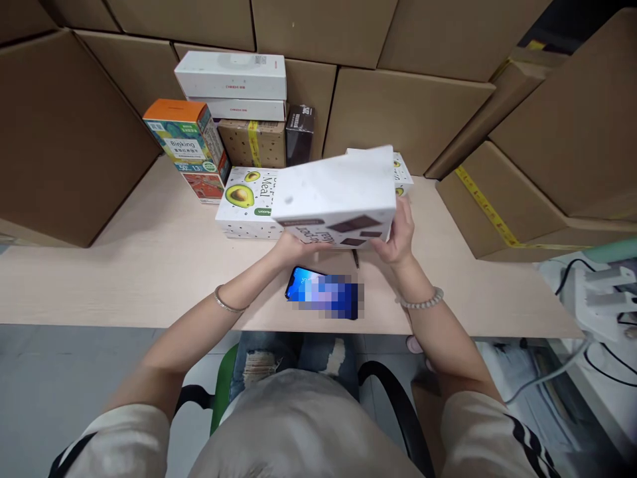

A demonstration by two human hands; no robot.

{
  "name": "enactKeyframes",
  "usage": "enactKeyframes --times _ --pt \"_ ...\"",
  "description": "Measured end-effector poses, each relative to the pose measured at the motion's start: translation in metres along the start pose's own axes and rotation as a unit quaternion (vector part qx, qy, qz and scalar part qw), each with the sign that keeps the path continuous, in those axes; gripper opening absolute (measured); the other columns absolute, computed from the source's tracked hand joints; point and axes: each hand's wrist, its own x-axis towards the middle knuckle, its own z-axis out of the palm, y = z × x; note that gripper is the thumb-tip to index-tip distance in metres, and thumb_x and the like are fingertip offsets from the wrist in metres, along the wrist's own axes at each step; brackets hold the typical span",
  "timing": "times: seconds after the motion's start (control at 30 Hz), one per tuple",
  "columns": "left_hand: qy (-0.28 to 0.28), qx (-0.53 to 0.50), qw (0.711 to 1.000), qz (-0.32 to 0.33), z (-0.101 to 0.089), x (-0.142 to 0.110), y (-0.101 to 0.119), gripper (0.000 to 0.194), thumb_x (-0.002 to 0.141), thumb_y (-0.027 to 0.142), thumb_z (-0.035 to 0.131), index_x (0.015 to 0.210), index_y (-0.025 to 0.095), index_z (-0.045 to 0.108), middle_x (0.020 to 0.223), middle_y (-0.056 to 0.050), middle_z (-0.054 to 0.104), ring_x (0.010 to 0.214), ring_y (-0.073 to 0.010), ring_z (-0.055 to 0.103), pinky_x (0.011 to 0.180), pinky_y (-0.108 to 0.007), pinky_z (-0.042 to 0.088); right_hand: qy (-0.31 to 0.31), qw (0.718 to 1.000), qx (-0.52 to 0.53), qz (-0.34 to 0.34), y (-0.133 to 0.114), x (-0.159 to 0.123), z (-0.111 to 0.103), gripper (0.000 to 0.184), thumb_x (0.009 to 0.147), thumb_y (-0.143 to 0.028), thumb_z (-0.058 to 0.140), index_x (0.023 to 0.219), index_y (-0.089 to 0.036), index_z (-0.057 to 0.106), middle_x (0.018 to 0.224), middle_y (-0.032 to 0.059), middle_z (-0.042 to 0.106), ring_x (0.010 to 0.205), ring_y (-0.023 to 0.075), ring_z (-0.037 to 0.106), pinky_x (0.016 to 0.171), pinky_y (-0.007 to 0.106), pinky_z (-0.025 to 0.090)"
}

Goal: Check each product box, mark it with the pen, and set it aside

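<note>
A white box (336, 189) is grasped between both hands over the middle of the desk (149, 285). Its near left end is supported by the left hand (297, 248), with the fingers passing beneath; its right end is gripped by the right hand (398, 231), fingers on the end face and thumb at the near side. On its near side, dark brown squares are printed beside lettering that is turned upside down (too blurred to be read surely). Whether the box touches anything beneath it cannot be told.

Behind it, partly covered, is an avocado-print box (241, 202), on which "Meal" can be read sideways beside a green label. Toward the far left corner of the desk, an orange-topped box (186, 149) is marked "Binking" (or something close to it), with "50" and "13" lower down. Near the far edge, two flat white boxes (233, 83) with small red lettering are stacked above a speckled brown box (251, 143) banded with yellow tape; a dark box (300, 136) is set beside it.

Near the front edge, a lit phone (301, 285) is laid, its screen partly pixelated.
</note>
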Motion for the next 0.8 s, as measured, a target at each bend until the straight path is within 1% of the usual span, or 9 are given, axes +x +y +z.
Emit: enactKeyframes --times 0.1,0.17,0.27,0.37,0.47,0.57,0.63,0.7,0.8 --pt "0.045 -0.085 0.994 -0.047 0.006 -0.001 0.002 0.084 0.066 0.073 0.094 0.124 0.020 0.067 0.133 -0.019 0.079 0.124 -0.0384 0.076 0.106 -0.056 0.066 0.017 1.000 0.003 0.009 -0.016 -0.001 -0.002 0.115 0.091 -0.094 0.007 0.176 -0.022 0.036 0.163 0.0196 0.058 0.148 0.0433 0.059 0.122 0.068 0.048" --pt "0.045 -0.168 0.979 -0.106 0.008 -0.001 0.005 0.086 0.071 0.084 0.083 0.128 0.022 0.064 0.125 -0.017 0.080 0.111 -0.0355 0.079 0.083 -0.046 0.069 0.025 1.000 0.011 0.005 -0.027 -0.004 -0.002 0.118 0.090 -0.094 0.001 0.179 -0.021 0.029 0.169 0.0185 0.052 0.158 0.0432 0.051 0.126 0.066 0.045" --pt "-0.022 -0.263 0.945 -0.192 0.007 -0.004 0.014 0.078 0.086 0.090 0.061 0.120 0.020 0.071 0.096 -0.013 0.080 0.079 -0.0292 0.077 0.049 -0.033 0.054 0.011 1.000 0.010 -0.007 -0.040 -0.007 0.000 0.119 0.089 -0.096 0.003 0.179 -0.023 0.029 0.172 0.0174 0.049 0.164 0.0444 0.044 0.128 0.068 0.043" --pt "-0.089 -0.318 0.911 -0.246 0.002 -0.007 0.024 0.080 0.088 0.090 0.050 0.115 0.019 0.075 0.082 -0.012 0.078 0.065 -0.0269 0.074 0.038 -0.028 0.040 -0.014 1.000 0.007 0.004 -0.047 -0.008 0.003 0.114 0.090 -0.095 0.010 0.177 -0.027 0.036 0.178 0.0158 0.042 0.168 0.0461 0.036 0.120 0.069 0.050" --pt "-0.139 -0.348 0.886 -0.274 0.000 -0.009 0.031 0.081 0.088 0.086 0.047 0.119 0.017 0.076 0.099 -0.018 0.083 0.066 -0.0282 0.076 0.039 -0.029 0.040 -0.039 0.999 0.016 0.030 -0.049 -0.008 0.005 0.105 0.093 -0.091 0.017 0.175 -0.029 0.041 0.183 0.0151 0.035 0.162 0.0466 0.045 0.105 0.064 0.060" --pt "-0.140 -0.373 0.873 -0.282 0.002 -0.011 0.035 0.077 0.092 0.082 0.047 0.124 0.018 0.074 0.109 -0.017 0.084 0.070 -0.0275 0.077 0.048 -0.033 0.052 -0.047 0.996 0.041 0.057 -0.051 -0.009 0.007 0.101 0.095 -0.088 0.018 0.174 -0.029 0.042 0.184 0.0146 0.035 0.147 0.0431 0.061 0.099 0.060 0.063" --pt "-0.119 -0.381 0.873 -0.279 0.002 -0.011 0.036 0.074 0.093 0.083 0.048 0.124 0.020 0.073 0.105 -0.014 0.084 0.071 -0.0271 0.078 0.059 -0.038 0.062 -0.039 0.993 0.063 0.098 -0.053 -0.008 0.009 0.109 0.091 -0.093 0.013 0.174 -0.028 0.042 0.179 0.0146 0.045 0.139 0.0397 0.067 0.097 0.056 0.065" --pt "-0.103 -0.373 0.883 -0.265 0.001 -0.010 0.037 0.075 0.095 0.084 0.049 0.129 0.022 0.071 0.106 -0.012 0.084 0.072 -0.0276 0.078 0.072 -0.046 0.069 -0.018 0.978 0.118 0.173 -0.055 -0.005 0.011 0.115 0.088 -0.096 0.006 0.173 -0.028 0.045 0.169 0.0145 0.058 0.130 0.0358 0.073 0.094 0.051 0.067" --pt "-0.086 -0.343 0.909 -0.221 0.000 -0.008 0.032 0.078 0.093 0.084 0.057 0.142 0.025 0.066 0.123 -0.014 0.082 0.090 -0.0326 0.081 0.085 -0.055 0.071 -0.012 0.919 0.231 0.321 -0.053 0.006 0.011 0.115 0.092 -0.090 -0.005 0.156 -0.023 0.063 0.138 0.0183 0.078 0.105 0.0319 0.082 0.081 0.047 0.069"
